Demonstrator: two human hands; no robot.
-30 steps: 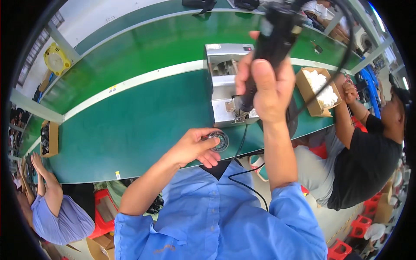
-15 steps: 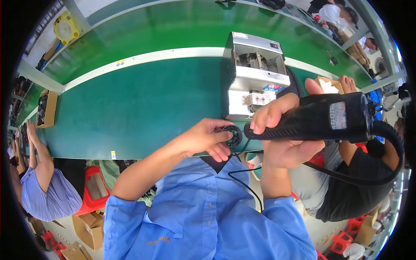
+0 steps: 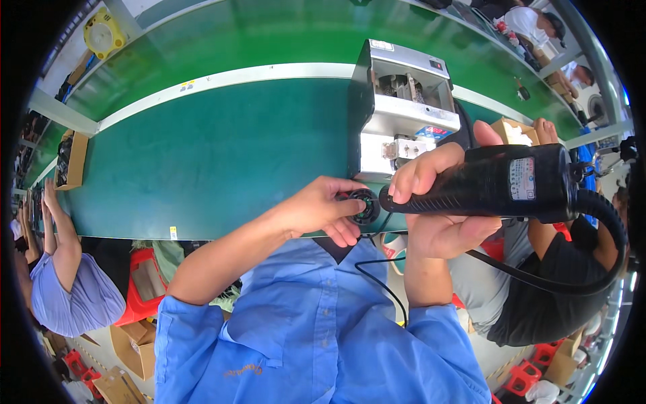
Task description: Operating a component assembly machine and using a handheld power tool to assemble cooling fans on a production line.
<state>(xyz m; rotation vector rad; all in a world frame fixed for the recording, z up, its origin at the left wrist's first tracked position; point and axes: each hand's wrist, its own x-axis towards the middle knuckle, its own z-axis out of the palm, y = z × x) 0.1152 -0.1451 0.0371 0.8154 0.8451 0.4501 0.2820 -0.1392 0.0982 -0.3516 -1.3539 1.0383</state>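
Note:
My left hand (image 3: 328,210) pinches a small round black part (image 3: 365,205) between thumb and fingers at the bench's near edge. A bit of green shows in the part's middle. My right hand (image 3: 437,195) is wrapped round a black electric screwdriver (image 3: 498,182), held level with its nose toward the round part. A thin tip seems to reach from the nose to the part; contact is too small to make out. Just beyond both hands stands a metal screw feeder (image 3: 407,108) with a lit red display.
The green bench (image 3: 222,155) stretches left, with a cardboard box (image 3: 72,160) of dark parts at its far end. Another box (image 3: 515,132) holds white pieces at the right. A thick black cable (image 3: 605,249) loops off the screwdriver. Co-workers sit on both sides.
The view has shifted slightly, so the feeder sits a little higher and further right. My hands keep their hold on the round part and the screwdriver, almost unmoved.

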